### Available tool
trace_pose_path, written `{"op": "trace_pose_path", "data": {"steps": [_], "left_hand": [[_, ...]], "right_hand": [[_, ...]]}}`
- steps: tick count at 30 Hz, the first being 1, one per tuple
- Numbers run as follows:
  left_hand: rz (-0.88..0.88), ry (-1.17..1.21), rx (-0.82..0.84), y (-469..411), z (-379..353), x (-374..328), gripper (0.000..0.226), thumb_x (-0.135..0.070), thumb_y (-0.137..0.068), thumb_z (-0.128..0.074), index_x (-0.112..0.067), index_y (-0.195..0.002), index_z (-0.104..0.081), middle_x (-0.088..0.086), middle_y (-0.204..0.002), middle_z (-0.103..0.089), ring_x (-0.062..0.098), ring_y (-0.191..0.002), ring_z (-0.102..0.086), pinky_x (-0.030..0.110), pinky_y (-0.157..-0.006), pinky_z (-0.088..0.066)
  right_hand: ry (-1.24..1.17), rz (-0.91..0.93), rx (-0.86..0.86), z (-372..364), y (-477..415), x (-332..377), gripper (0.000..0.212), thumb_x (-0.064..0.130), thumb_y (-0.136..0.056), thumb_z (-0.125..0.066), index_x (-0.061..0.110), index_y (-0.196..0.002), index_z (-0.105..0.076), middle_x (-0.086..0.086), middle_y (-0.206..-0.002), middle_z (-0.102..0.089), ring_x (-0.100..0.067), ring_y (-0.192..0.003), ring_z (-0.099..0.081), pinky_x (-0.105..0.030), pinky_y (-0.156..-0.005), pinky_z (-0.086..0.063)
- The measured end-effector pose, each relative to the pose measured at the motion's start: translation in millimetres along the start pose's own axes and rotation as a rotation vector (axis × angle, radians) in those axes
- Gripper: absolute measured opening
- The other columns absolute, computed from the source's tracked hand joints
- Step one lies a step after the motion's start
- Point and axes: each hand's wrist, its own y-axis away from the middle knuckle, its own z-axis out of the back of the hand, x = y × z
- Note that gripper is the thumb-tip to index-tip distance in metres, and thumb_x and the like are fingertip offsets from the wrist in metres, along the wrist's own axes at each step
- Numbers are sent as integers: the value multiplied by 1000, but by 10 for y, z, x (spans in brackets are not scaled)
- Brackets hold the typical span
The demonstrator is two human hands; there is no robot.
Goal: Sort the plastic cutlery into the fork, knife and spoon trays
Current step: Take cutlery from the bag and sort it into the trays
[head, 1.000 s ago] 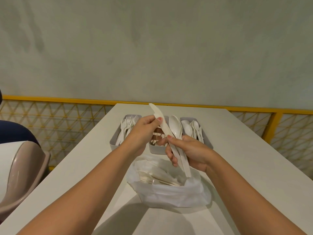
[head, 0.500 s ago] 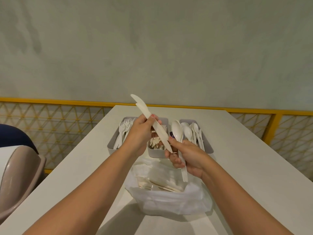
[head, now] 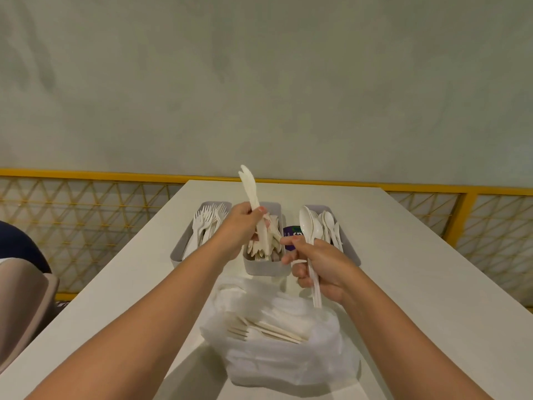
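Head view, centre frame. My left hand [head: 240, 226] is pinched shut on what look like two knives [head: 253, 203], thumb pressing the handles mid-length. I read this as staging for a drop: the hand sits directly over the middle tray [head: 265, 267], the knife one, already part full. The knives' long axis runs near vertical in the frame, blade tips pointing up toward the yellow rail [head: 346, 183], handle ends pointing down into the tray. They would need tipping flat to lie along the others.

My right hand [head: 320, 267], right of centre, is closed around spoons [head: 310, 241]; count uncertain, at least two. Forefinger sticks out left, unused. Bowls point up and away from me, handles point down toward the bag, axis close to vertical with a slight lean. The bowls overlap the front of the right tray [head: 353, 255], which holds spoons, so I judge this hand is parked next to its own destination, waiting its turn.

Left tray [head: 180, 252] holds forks, tines toward the far end. All three trays stand side by side across the counter [head: 418, 284].

Lower centre: white plastic bag [head: 288, 368], mouth open upward, forks [head: 259, 332] lying inside, tines left. More sorting remains.
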Motion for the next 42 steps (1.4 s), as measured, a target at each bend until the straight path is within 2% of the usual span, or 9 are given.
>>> {"op": "trace_pose_path", "data": {"steps": [2,5,8,12,22,27,33,38,42], "left_hand": [[73,-194,-14,-163,8,51,27,-19,-100,-40,0,-111,-57,8,-86,-62,24,-86,-62,29,-68,-50],[151,-494,-44,-350,-31,139,25,-17,-98,-44,1,-110,-57,7,-90,-64,16,-69,-52,23,-54,-39],[181,-607,-70,-475,-116,193,29,-15,-97,-44,2,-118,-54,18,-116,-63,27,-89,-58,27,-63,-42],[148,-763,-94,-534,-234,191,32,-14,-99,-38,3,-123,-52,17,-124,-58,29,-114,-56,28,-84,-45],[52,-855,-44,-534,-301,312,42,-18,-97,-46,-5,-137,-42,17,-137,-43,30,-124,-46,33,-100,-40],[-83,-730,-46,-490,-445,317,43,-13,-94,-52,-10,-136,-44,11,-141,-38,26,-126,-44,31,-105,-38],[-284,-785,158,-407,-766,291,43,-16,-93,-54,-12,-135,-47,8,-135,-42,24,-126,-41,30,-106,-33],[-219,-1059,432,-387,-889,366,55,-36,-95,-47,-13,-144,-34,5,-150,-30,26,-137,-31,44,-113,-27],[-195,-1155,479,-390,-895,393,61,-44,-96,-40,-13,-147,-27,1,-156,-20,25,-143,-19,50,-116,-18]], "right_hand": [[0,-16,0,45,-8,10,20,22,-100,-43,9,-100,-58,-3,-64,-49,-7,-40,-29,-16,-34,-21],[-15,-26,-6,68,-18,11,27,23,-98,-48,11,-74,-46,-2,-59,-44,-7,-39,-26,-16,-33,-18],[-79,-26,-27,90,-50,1,19,19,-97,-49,11,-81,-45,-3,-60,-47,-7,-39,-32,-16,-33,-23],[-139,-27,-20,148,-78,-20,8,8,-96,-48,4,-98,-53,-7,-64,-52,-9,-42,-40,-18,-35,-31],[-70,-25,-4,281,-121,-111,16,0,-96,-44,5,-83,-53,-9,-68,-53,-10,-48,-42,-18,-39,-35],[-22,-5,-61,405,-180,-101,17,-6,-93,-43,3,-83,-52,-9,-69,-52,-9,-46,-43,-18,-40,-36],[15,15,-224,684,-348,45,20,-10,-92,-39,1,-78,-49,-10,-63,-46,-12,-44,-41,-18,-38,-38],[263,11,-370,855,-547,125,19,-13,-84,-40,1,-80,-52,-11,-61,-46,-15,-44,-43,-22,-42,-40],[389,51,-444,837,-695,93,23,-14,-82,-38,2,-88,-53,-11,-65,-46,-17,-50,-43,-24,-48,-39]]}}
